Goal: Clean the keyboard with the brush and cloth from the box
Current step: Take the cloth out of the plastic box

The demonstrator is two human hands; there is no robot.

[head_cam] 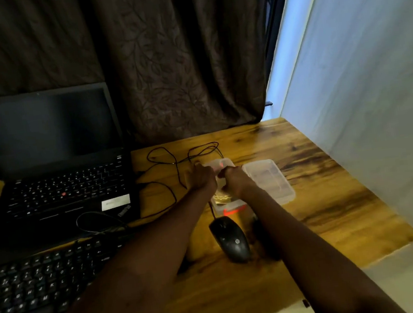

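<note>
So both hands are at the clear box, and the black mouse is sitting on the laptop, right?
Not quite. The left hand and right hand are at the clear box, but the black mouse sits on the wooden table in front of the box, not on the laptop. The head view shows it.

Wooden table [322,194] with laptop [67,194], keyboard [34,284], mouse [231,239], clear box [228,205], lid [268,180], loose black cable [174,160].

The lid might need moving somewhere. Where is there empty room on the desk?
Bare wood lies right of the lid, up to the wall, and along the near edge of the desk in front of the mouse. It is crowded left of the box: cables, laptop and keyboard fill that side.
</note>
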